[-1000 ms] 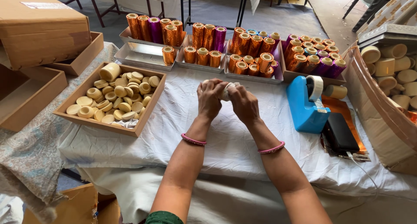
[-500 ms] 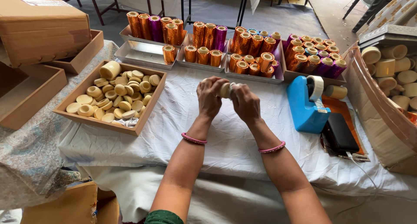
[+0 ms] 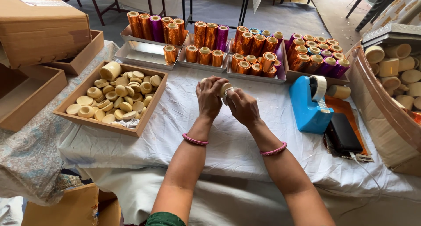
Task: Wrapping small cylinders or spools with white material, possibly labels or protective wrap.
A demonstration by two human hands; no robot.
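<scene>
Both of my hands meet over the white cloth [image 3: 245, 142] at the middle of the table. My left hand [image 3: 208, 96] and my right hand [image 3: 242, 105] together grip a small cream cylinder [image 3: 224, 88], and most of it is hidden by my fingers. A pink bangle sits on each wrist. To the left lies a wooden tray [image 3: 144, 114] full of cream round discs [image 3: 118, 101]. Beyond my hands stand metal trays [image 3: 144, 55] with several foil-wrapped cylinders [image 3: 208, 42] in orange and purple.
A blue tape dispenser [image 3: 309, 105] stands to the right, with a black pouch [image 3: 344, 134] on orange foil sheets beside it. A curved bin of cream tubes [image 3: 394, 72] is at the far right. Cardboard boxes [image 3: 41, 26] are stacked at the left.
My hands have stayed together on the cream cylinder, turning it slightly; the fingers shifted a little. Nothing else moved.
</scene>
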